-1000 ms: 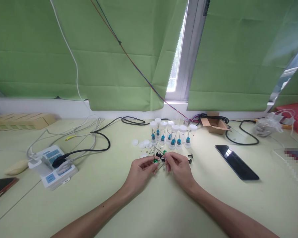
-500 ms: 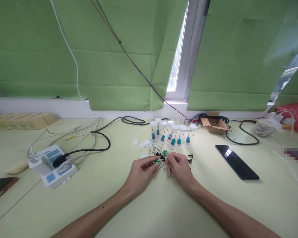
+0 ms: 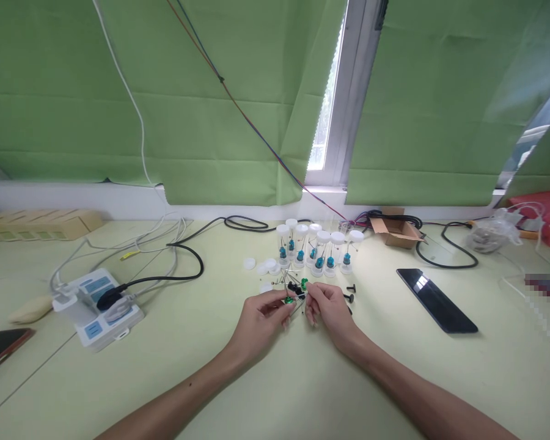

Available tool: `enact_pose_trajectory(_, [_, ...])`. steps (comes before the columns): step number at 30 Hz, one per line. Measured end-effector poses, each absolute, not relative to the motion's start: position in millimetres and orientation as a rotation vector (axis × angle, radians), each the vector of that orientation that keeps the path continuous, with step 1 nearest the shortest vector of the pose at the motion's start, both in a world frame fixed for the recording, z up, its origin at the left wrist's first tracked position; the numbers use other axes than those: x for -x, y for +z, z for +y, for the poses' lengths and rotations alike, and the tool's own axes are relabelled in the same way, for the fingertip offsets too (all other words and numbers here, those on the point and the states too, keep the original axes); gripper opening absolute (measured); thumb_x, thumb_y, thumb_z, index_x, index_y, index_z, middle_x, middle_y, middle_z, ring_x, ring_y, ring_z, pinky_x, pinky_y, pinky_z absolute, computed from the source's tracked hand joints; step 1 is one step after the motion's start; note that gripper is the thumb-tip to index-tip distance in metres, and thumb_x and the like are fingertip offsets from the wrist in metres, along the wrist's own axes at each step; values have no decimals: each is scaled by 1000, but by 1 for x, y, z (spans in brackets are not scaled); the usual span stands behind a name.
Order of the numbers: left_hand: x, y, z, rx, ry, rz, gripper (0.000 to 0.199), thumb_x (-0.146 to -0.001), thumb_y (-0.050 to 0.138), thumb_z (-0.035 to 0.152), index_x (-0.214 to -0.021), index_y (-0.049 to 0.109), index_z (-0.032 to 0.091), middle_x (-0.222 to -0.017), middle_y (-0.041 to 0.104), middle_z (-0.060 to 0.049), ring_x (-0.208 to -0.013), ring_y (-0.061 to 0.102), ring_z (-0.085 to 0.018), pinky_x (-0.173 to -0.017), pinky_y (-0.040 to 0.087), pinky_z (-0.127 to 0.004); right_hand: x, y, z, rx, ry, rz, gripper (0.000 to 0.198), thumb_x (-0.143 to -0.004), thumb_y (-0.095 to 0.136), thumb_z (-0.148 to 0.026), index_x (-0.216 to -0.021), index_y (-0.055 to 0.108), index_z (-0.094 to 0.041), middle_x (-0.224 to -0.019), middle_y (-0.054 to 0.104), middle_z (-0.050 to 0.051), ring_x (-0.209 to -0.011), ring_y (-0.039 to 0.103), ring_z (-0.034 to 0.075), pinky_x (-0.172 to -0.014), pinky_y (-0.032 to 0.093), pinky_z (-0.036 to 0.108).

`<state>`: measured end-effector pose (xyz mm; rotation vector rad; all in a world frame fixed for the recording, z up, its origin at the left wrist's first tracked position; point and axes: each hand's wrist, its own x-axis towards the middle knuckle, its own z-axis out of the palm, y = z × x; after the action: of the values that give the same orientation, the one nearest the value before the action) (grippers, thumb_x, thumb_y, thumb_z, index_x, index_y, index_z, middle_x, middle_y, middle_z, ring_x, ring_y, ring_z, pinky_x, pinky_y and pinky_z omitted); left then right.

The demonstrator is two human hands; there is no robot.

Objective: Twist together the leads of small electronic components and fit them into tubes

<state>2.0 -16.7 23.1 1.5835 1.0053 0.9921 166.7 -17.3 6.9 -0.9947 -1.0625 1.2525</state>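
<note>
While our left hand [image 3: 259, 315] pinches a shiny green knob [image 3: 288, 300] below the frame's centre, our right hand [image 3: 329, 305] grips a thin rod [image 3: 300, 296]; above, clear, white-capped cylindrical tubes [image 3: 319, 249] hold blue pieces [image 3: 330, 261].

We angle bare left forearm [image 3: 187, 391] and bare right forearm [image 3: 412, 379] inward from below, left wrist [image 3: 233, 347] and right wrist [image 3: 356, 343] nearly straight. Bare left hand [image 3: 260, 315] in thumb-and-finger pinch; bare right hand [image 3: 332, 310] pinching too, lower fingers [image 3: 310, 316] curled under. We keep hands near each other, slim gap between.
</note>
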Motion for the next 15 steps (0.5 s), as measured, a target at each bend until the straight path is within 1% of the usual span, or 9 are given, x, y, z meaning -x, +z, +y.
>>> enact_pose_trajectory(3, [-2, 25, -15, -1529, 1004, 996, 23, -80, 66, 34, -92, 73, 16, -56, 59, 0, -56, 52, -14, -60, 45, -28, -167, 6, -17, 968, 1255, -1077, 46, -82, 63, -52, -53, 54, -17, -42, 34, -9, -33, 45, 9, -36, 33, 21])
enact_pose_trajectory(6, [-3, 28, -15, -1478, 1023, 958, 23, -78, 69, 35, -89, 73, 15, -58, 60, 0, -54, 51, -14, -58, 45, -28, -168, 6, -16, 942, 1251, -1099, 45, -82, 63, -53, -57, 56, -16, -44, 36, -8, -35, 45, 9, -38, 34, 22])
enact_pose_trajectory(10, [-4, 30, -14, -1413, 1039, 929, 22, -76, 71, 34, -85, 72, 14, -58, 59, -1, -54, 51, -13, -56, 45, -27, -169, 4, -15, 911, 1244, -1112, 38, -83, 65, -50, -67, 56, -17, -48, 46, -7, -38, 47, 9, -42, 37, 22])
enact_pose_trajectory(15, [-2, 24, -11, -1356, 1046, 927, 24, -77, 71, 34, -89, 71, 14, -60, 60, -1, -56, 52, -13, -58, 45, -28, -172, 4, -15, 883, 1187, -1116, 31, -81, 69, -47, -83, 59, -17, -61, 56, -4, -46, 53, 10, -45, 42, 23])
